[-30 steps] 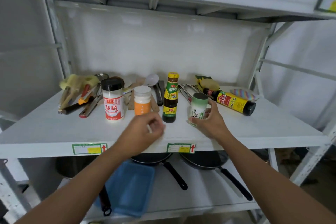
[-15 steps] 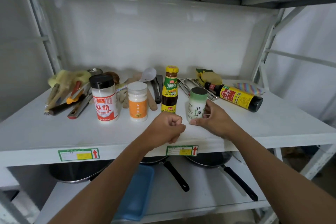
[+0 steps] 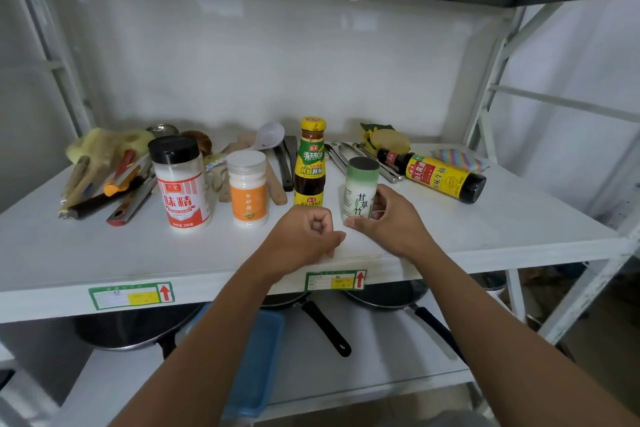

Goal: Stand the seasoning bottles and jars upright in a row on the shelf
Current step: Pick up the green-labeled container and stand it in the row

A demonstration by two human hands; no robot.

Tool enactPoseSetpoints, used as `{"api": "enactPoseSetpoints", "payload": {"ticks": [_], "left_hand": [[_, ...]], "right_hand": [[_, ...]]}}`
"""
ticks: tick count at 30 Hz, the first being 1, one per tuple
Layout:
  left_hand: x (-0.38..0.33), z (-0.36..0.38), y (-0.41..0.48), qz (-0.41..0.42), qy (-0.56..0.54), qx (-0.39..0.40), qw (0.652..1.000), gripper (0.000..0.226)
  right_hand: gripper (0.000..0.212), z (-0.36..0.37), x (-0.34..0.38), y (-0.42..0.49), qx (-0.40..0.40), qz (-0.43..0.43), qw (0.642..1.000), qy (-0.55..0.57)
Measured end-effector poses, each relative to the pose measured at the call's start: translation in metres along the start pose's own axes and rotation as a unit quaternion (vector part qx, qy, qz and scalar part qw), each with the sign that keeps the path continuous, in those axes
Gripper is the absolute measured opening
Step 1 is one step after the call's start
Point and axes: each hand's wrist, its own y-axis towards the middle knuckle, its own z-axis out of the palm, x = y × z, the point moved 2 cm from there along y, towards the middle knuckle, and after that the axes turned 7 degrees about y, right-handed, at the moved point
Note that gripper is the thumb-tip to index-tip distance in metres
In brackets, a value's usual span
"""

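On the white shelf (image 3: 502, 229) four seasoning containers stand upright in a row. At the 9 o'clock end is the large jar with a black cap and red-and-white label (image 3: 180, 181). Just beside it toward 3 o'clock stands the smaller white-lidded jar with an orange label (image 3: 248, 192), then the tall dark sauce bottle with a yellow cap (image 3: 310, 163), then the green-capped shaker (image 3: 360, 188).

The right hand (image 3: 391, 222) wraps the lower part of the green-capped shaker from its 3 o'clock side, with the thumb low against the front near the base; the shaker stands upright, its base hidden by the hand, so whether it rests fully on the shelf is hard to say. The left hand (image 3: 304, 236) is curled into a loose fist holding nothing, at 6 o'clock of the sauce bottle near the front edge of the shelf, just beside the right hand's thumb.

At 2 o'clock of the shaker a dark soy sauce bottle with a yellow label (image 3: 438, 176) lies on its side, its neck pointing toward 10 o'clock. Behind the row, metal tongs (image 3: 353, 158) and a white spoon (image 3: 270, 137) lie flat, and a heap of brushes and tools (image 3: 104, 173) sits at the 9 o'clock end. On the lower shelf are dark pans (image 3: 398, 295) and a blue tray (image 3: 256, 357).
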Motion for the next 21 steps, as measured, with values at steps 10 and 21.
{"api": "enactPoseSetpoints", "payload": {"ticks": [10, 21], "left_hand": [[0.0032, 0.0035, -0.0004, 0.011, 0.020, -0.006, 1.000, 0.030], [0.0050, 0.0011, -0.0006, -0.002, 0.017, -0.011, 1.000, 0.029]], "right_hand": [[0.065, 0.0013, 0.0097, -0.0045, -0.025, -0.024, 0.999, -0.019], [0.064, 0.0015, 0.0060, -0.0040, -0.015, -0.011, 0.999, -0.027]]}}
